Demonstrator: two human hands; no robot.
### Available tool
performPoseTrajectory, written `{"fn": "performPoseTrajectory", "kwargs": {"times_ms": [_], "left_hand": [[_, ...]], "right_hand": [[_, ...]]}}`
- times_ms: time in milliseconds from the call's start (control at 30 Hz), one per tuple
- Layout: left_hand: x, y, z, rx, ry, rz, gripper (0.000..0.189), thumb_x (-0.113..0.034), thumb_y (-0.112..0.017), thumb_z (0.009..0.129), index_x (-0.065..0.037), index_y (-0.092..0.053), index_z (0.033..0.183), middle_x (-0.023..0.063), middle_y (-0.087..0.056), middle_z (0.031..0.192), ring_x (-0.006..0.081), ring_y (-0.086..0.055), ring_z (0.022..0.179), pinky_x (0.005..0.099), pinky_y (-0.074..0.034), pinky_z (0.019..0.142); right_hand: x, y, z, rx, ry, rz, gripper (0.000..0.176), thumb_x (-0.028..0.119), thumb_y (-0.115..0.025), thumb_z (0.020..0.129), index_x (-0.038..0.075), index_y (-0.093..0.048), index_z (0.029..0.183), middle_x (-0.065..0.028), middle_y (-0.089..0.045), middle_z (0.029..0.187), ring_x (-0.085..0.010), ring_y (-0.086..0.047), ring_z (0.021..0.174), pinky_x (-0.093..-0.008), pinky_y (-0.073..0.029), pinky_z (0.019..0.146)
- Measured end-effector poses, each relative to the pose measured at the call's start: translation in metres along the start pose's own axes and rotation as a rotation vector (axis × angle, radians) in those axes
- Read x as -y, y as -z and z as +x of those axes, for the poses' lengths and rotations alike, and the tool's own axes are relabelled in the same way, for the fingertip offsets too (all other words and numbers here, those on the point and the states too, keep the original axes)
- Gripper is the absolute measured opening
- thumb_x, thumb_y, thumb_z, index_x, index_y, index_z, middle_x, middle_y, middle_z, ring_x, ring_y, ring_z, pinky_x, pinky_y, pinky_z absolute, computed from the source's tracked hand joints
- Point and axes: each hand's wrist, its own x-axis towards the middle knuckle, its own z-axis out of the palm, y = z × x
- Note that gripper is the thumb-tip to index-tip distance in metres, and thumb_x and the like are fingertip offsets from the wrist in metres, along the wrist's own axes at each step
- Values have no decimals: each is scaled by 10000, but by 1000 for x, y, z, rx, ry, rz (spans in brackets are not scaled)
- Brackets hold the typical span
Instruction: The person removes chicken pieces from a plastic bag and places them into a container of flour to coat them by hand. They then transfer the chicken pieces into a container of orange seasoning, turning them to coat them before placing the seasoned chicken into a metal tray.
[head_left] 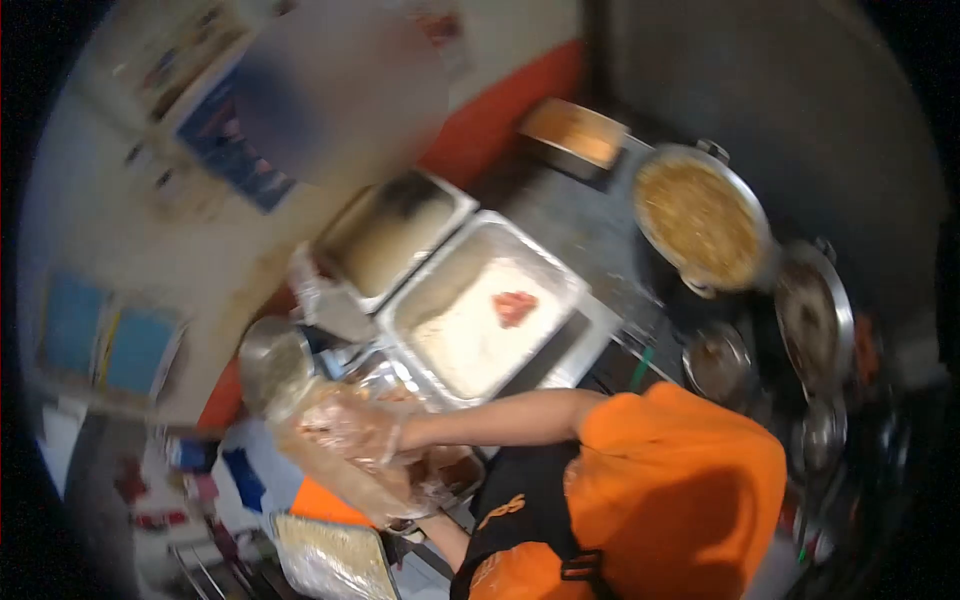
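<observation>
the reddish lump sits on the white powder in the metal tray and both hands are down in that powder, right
Not quite: in the head view the right hand and left hand are outside the metal tray, while the reddish lump does sit on its white powder.

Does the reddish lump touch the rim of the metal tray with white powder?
Apart. The head view shows white powder all around the reddish lump, separating it from the tray's rim.
</observation>
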Motion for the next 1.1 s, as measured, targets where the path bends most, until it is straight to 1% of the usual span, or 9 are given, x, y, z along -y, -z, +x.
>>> {"fn": "performPoseTrajectory", "kwargs": {"times_ms": [233, 333, 467, 533, 600, 667, 733, 967, 1100], "left_hand": [[-30, -36, 41, 141, -149, 284, 491, -266, -606, 917, -70, -519, 1359, 80, -594, 1289, 219, -590, 1157, 329, -454, 1062], [-44, -59, 65, 195, -240, 383, 492, -266, -600, 922, -69, -512, 1365, 82, -589, 1297, 220, -587, 1163, 330, -454, 1063], [-41, -85, 80, 278, -267, 458, 493, -265, -592, 930, -69, -503, 1374, 84, -583, 1307, 223, -582, 1172, 332, -453, 1065], [-38, -95, 81, 297, -275, 480, 494, -265, -588, 934, -68, -499, 1378, 85, -579, 1312, 224, -580, 1176, 333, -452, 1066], [-32, -101, 79, 318, -274, 496, 494, -264, -584, 937, -68, -495, 1382, 86, -576, 1318, 225, -577, 1180, 334, -452, 1067], [-26, -106, 76, 335, -264, 503, 495, -264, -580, 941, -68, -490, 1387, 87, -573, 1323, 226, -575, 1184, 335, -452, 1068], [-21, -108, 72, 346, -255, 504, 496, -264, -576, 945, -67, -486, 1391, 89, -569, 1328, 227, -572, 1188, 335, -451, 1069], [-5, -123, 73, 360, -244, 544, 498, -263, -562, 958, -66, -470, 1406, 93, -558, 1347, 231, -564, 1203, 339, -450, 1072], [5, -139, 74, 398, -229, 577, 499, -262, -554, 965, -66, -461, 1414, 95, -551, 1357, 233, -559, 1211, 340, -449, 1074]], "right_hand": [[5, 72, -6, -250, -135, -228, 237, 247, -730, 804, 39, -678, 906, -199, -683, 793, -311, -678, 698, -448, -493, 639], [15, 101, -15, -104, -71, -150, 227, 215, -780, 719, 37, -712, 842, -158, -709, 797, -261, -682, 716, -373, -515, 638], [15, 97, -29, -145, -144, 583, 202, 129, -783, 718, 13, -730, 875, -116, -723, 804, -173, -669, 732, -339, -524, 655], [10, 103, -27, -75, -131, 305, 198, 152, -753, 765, -5, -726, 881, -136, -722, 821, -207, -668, 734, -341, -525, 672], [-2, 114, -26, 346, -163, -366, 348, 223, -744, 833, 2, -700, 1098, -174, -726, 1040, -241, -668, 856, -397, -534, 735], [9, 121, -38, 325, -443, -233, 366, 270, -706, 873, 7, -693, 1129, -213, -705, 1100, -310, -661, 946, -438, -527, 800], [-43, 107, -30, 368, -24, -36, 381, 300, -686, 877, 10, -692, 1123, -230, -690, 1119, -363, -654, 979, -451, -523, 834], [-70, 105, -68, 37, -17, -177, 331, 326, -685, 879, 46, -708, 1054, -206, -689, 1087, -343, -651, 945, -448, -530, 800], [-62, 84, -58, 370, -156, -323, 266, 284, -630, 913, 44, -711, 996, -190, -682, 1039, -337, -635, 947, -421, -520, 826]]}}
